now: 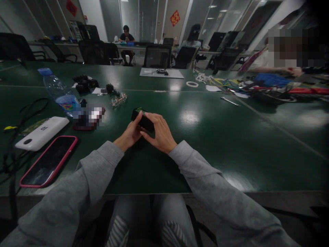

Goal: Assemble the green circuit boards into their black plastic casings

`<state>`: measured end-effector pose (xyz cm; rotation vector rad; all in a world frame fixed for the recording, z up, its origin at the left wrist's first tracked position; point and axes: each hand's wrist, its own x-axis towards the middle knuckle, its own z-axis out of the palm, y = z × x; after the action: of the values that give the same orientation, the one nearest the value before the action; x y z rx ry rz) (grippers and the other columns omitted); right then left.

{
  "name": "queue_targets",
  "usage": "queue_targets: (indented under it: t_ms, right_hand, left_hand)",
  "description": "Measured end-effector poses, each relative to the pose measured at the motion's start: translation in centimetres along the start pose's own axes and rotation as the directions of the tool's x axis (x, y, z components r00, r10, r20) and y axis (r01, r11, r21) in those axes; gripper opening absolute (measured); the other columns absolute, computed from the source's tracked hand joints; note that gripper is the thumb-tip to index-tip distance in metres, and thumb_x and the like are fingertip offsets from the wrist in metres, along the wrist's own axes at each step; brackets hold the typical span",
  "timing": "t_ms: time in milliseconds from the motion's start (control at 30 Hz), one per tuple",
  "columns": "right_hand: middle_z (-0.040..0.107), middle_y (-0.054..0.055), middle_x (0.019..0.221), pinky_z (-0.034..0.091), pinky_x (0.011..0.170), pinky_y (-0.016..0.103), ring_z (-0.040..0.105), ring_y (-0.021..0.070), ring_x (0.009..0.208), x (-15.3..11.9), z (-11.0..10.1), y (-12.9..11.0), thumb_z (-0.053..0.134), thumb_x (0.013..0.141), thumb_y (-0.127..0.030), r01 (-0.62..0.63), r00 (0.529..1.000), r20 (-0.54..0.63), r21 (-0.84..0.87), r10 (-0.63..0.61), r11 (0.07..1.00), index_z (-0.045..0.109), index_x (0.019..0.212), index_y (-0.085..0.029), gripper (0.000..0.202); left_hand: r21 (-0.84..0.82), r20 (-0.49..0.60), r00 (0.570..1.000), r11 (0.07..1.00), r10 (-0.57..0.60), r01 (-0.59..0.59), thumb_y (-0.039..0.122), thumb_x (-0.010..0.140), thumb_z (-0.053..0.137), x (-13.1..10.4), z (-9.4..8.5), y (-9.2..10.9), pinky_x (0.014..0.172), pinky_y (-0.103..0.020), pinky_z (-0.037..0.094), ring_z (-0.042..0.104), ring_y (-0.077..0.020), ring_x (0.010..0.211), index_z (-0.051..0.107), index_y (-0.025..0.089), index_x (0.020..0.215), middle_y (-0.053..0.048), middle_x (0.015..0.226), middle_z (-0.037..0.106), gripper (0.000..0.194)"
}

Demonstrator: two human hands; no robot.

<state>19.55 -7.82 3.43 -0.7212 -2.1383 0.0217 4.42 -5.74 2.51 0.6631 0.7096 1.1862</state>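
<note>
Between my hands is a small black box (146, 122) with a bit of green at its upper left end, held just over the green table. My left hand (131, 134) grips its left end, thumb on top. Closed on the right side is my right hand (160, 132), with the fingers over the top edge and the thumb below. My palms hide part of the box. A pair of eyeglasses (119, 99) lies beyond it to the left.
On the left are a plastic bottle (60, 94), a white power bank (42, 133), a red-cased phone (48, 161) and black cables. A tape roll (192, 84), a wrench (230, 101) and heaped wires (272, 89) lie to the right. A person (277, 58) sits at the far right.
</note>
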Motion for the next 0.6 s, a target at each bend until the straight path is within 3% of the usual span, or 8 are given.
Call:
queue_targets:
  t_ms: [167, 300, 367, 467, 533, 600]
  right_hand:
    - [0.043, 0.010, 0.138, 0.033, 0.110, 0.054, 0.038, 0.0290, 0.130, -0.2, -0.3, -0.3, 0.057, 0.088, -0.046, -0.215, 0.966, -0.113, 0.146, 0.232, 0.966, 0.036, 0.139, -0.028, 0.057]
    - [0.047, 0.011, 0.131, 0.038, 0.106, 0.049, 0.045, 0.0257, 0.123, -0.3, 0.4, 0.6, 0.053, 0.088, -0.055, -0.394, 0.869, -0.154, 0.361, 0.470, 0.845, 0.042, 0.132, -0.025, 0.054]
    - [0.053, 0.010, 0.121, 0.043, 0.101, 0.043, 0.051, 0.0223, 0.115, -0.3, 0.9, 1.3, 0.051, 0.088, -0.061, -0.476, 0.782, -0.113, 0.526, 0.613, 0.705, 0.045, 0.128, -0.024, 0.055]
    - [0.061, 0.006, 0.104, 0.049, 0.092, 0.039, 0.057, 0.0200, 0.104, -0.3, 1.3, 2.2, 0.049, 0.084, -0.069, -0.580, 0.614, 0.082, 0.722, 0.785, 0.378, 0.053, 0.112, -0.023, 0.054]
    - [0.063, 0.005, 0.097, 0.052, 0.084, 0.038, 0.061, 0.0202, 0.095, -0.2, 1.3, 2.6, 0.051, 0.082, -0.069, -0.618, 0.520, 0.282, 0.776, 0.806, 0.127, 0.055, 0.104, -0.023, 0.051]
    - [0.064, 0.005, 0.092, 0.055, 0.077, 0.040, 0.063, 0.0204, 0.086, -0.1, 1.1, 2.6, 0.055, 0.082, -0.065, -0.617, 0.468, 0.460, 0.781, 0.754, -0.094, 0.054, 0.103, -0.023, 0.047]
  left_hand:
    - [0.037, -0.009, 1.000, 0.999, 0.019, -0.019, 0.040, 0.076, 0.072, 0.1, -0.2, 0.4, 0.086, -0.032, 0.050, 0.066, -0.0221, 0.096, 0.064, 0.017, 0.115, -0.007, 0.090, 0.072, 0.046]
    - [0.033, 0.030, 0.999, 0.999, 0.015, -0.016, 0.027, 0.076, 0.070, -0.2, -0.1, 0.6, 0.087, -0.030, 0.050, 0.067, -0.0191, 0.095, 0.064, 0.017, 0.112, -0.004, 0.094, 0.073, 0.037]
    - [0.020, 0.044, 0.999, 1.000, 0.000, -0.001, 0.022, 0.076, 0.069, -0.3, 0.0, 0.9, 0.088, -0.028, 0.050, 0.066, -0.0179, 0.096, 0.064, 0.017, 0.110, -0.004, 0.095, 0.073, 0.035]
    - [-0.002, 0.071, 0.997, 1.000, -0.015, 0.015, 0.020, 0.077, 0.067, -0.4, 0.1, 1.2, 0.090, -0.028, 0.049, 0.065, -0.0187, 0.100, 0.064, 0.014, 0.110, -0.006, 0.100, 0.073, 0.034]
    - [-0.007, 0.096, 0.995, 1.000, -0.012, 0.013, 0.020, 0.078, 0.065, -0.4, 0.0, 1.4, 0.090, -0.029, 0.049, 0.064, -0.0194, 0.103, 0.064, 0.014, 0.110, -0.007, 0.103, 0.072, 0.033]
    - [-0.001, 0.120, 0.993, 1.000, 0.002, -0.002, 0.020, 0.078, 0.064, -0.4, 0.0, 1.5, 0.089, -0.029, 0.048, 0.064, -0.0190, 0.103, 0.064, 0.014, 0.112, -0.007, 0.105, 0.072, 0.035]
